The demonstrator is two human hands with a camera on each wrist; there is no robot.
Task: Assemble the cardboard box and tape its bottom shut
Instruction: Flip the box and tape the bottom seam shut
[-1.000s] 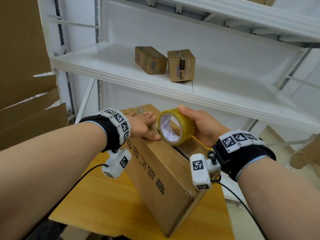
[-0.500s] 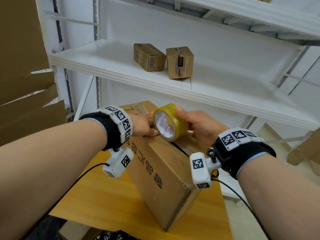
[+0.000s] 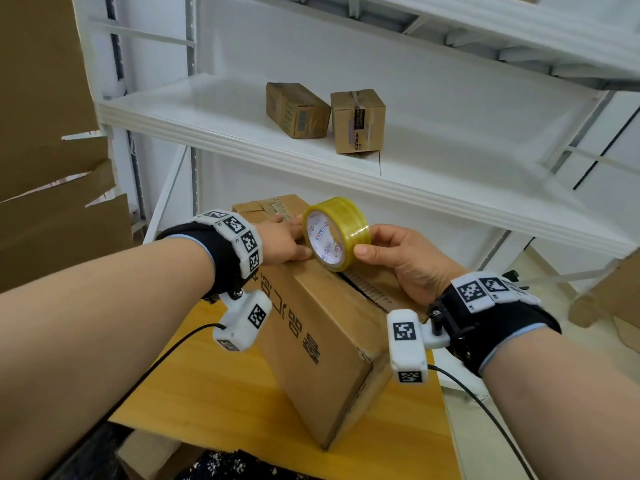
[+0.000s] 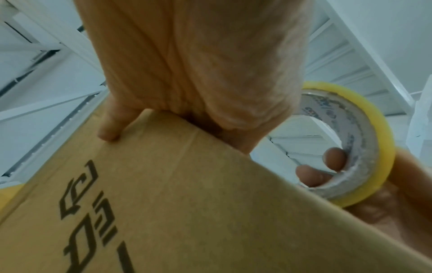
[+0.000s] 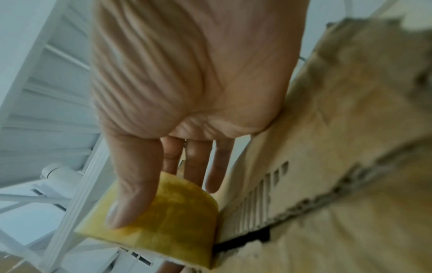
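Observation:
A brown cardboard box (image 3: 322, 344) with black print lies on the yellow table (image 3: 214, 393), its flap seam (image 3: 363, 289) facing up and gaping a little. My left hand (image 3: 289, 237) lies on the far part of the box top; in the left wrist view the palm (image 4: 198, 73) presses on the cardboard box (image 4: 187, 203) and one finger rests over its edge. My right hand (image 3: 391, 261) holds a yellowish tape roll (image 3: 336, 233) upright on the seam, thumb on the outer face. Its fingers reach into the core of the tape roll (image 4: 364, 147). The right wrist view shows the thumb (image 5: 131, 184) on the tape roll (image 5: 168, 218).
A white metal shelf (image 3: 242, 133) crosses just behind the box, with two small cardboard boxes (image 3: 296, 109) (image 3: 358, 121) on it. Flat cardboard sheets (image 3: 52, 202) lean at the left. More cardboard (image 3: 609, 299) lies on the floor at the right.
My right hand has carried the tape roll a little farther along the box top toward my left hand and shifted its grip on the roll. The left hand stays on the box.

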